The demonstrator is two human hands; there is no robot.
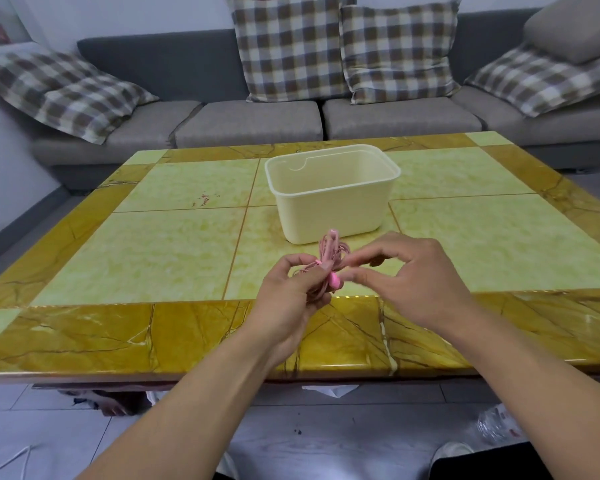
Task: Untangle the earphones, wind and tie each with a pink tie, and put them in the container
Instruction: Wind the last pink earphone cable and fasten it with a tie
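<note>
We had our left hand (293,289) gripping the wound pink earphones (328,265) above the table (187,237), right hand (409,271) pinching at the pink tie (333,279), so tying looked nearly done; the container (333,194) beyond seemed empty.

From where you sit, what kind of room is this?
Most likely a home living room: a grey sofa with checked cushions stands behind a low tiled table.
</note>
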